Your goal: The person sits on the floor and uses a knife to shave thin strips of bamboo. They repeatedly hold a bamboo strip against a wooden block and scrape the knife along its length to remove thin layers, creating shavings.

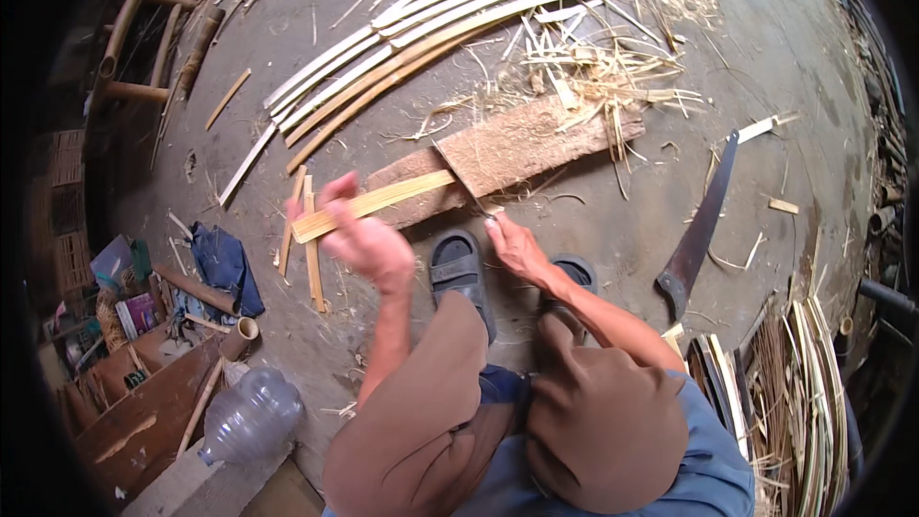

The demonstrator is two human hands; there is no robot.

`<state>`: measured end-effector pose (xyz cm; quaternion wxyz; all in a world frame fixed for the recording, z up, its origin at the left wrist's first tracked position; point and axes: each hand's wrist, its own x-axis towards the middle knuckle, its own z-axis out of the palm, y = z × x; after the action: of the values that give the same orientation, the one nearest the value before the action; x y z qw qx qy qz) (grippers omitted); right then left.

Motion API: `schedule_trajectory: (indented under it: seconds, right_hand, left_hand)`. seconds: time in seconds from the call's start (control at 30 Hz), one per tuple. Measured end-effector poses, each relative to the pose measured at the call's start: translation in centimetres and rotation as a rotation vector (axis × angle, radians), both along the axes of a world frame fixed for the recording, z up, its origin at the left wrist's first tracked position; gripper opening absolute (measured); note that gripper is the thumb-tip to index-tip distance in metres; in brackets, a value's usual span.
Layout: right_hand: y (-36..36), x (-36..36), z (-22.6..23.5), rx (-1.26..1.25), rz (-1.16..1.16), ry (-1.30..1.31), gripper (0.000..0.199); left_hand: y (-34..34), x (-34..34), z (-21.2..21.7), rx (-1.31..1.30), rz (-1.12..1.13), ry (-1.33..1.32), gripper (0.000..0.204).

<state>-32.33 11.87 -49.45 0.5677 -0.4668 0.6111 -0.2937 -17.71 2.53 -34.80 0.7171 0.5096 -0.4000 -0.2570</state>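
Below me in the head view, on the grey floor (622, 239), lies a rough, fibrous brown plank (517, 139), curled shavings (613, 77) heaped at its far end. One end of a flat, straight-grained pale strip (407, 193) rests over it, meeting the thin blade of a knife (464, 183). My right hand (520, 247) is closed round the knife's handle. My left hand (369, 239) is blurred at the strip's other end; I cannot tell whether it pinches or stands spread.
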Motion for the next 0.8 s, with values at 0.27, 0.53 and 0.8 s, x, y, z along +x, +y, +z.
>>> schedule_trajectory:
  seconds: [0.27,0.53,0.8]
  right_hand:
    - [1.0,-5.1,3.0,-0.027,0.008,0.095,0.028]
    - [0.7,-2.0,3.9,-0.19,0.316,0.275,0.028]
    - [1.3,-0.2,4.2,-0.136,0.278,0.264,0.031]
  left_hand:
    - [2.3,2.9,-4.8,0.849,-0.662,0.31,0.028]
    - [5.4,10.9,-1.6,1.067,-1.17,0.993,0.053]
    - [10.1,12.9,-1.1,0.507,-0.293,0.376,0.05]
